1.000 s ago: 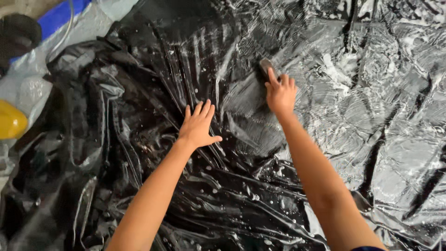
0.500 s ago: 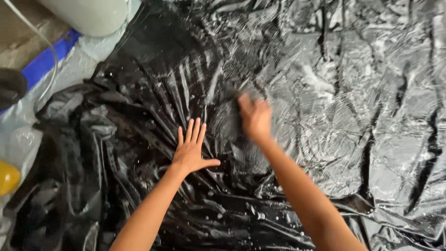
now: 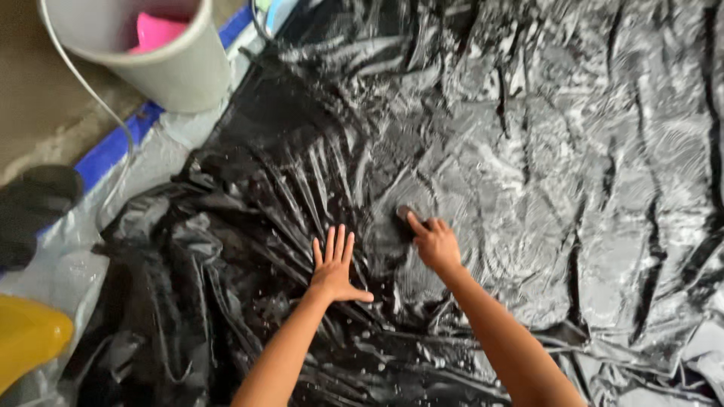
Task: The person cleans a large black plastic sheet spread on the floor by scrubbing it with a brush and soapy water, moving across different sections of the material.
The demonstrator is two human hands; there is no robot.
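Concrete floor (image 3: 45,120), overlaid with pale plastic sheet (image 3: 68,271); on it, large black tarpaulin (image 3: 573,173), wet, soapy, heavily creased. Nearest: left hand (image 3: 335,271) spread flat, fingers fanned, pressing down folds; right hand (image 3: 436,243) closed around small dark scrubber (image 3: 405,213), held against tarpaulin. Tarpaulin judged thin, limp, slippery when wet, bulky overall; best gripped at bunched folds or edges. Left edge: yellow container (image 3: 26,339). Far left: grey bucket (image 3: 181,71) holding pink object (image 3: 154,32).

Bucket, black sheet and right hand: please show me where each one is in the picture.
bucket (image 3: 177,71), head view, on its pale outer wall.
black sheet (image 3: 573,173), head view, on a wet, wrinkled part.
right hand (image 3: 436,243), head view, on the back of the hand.
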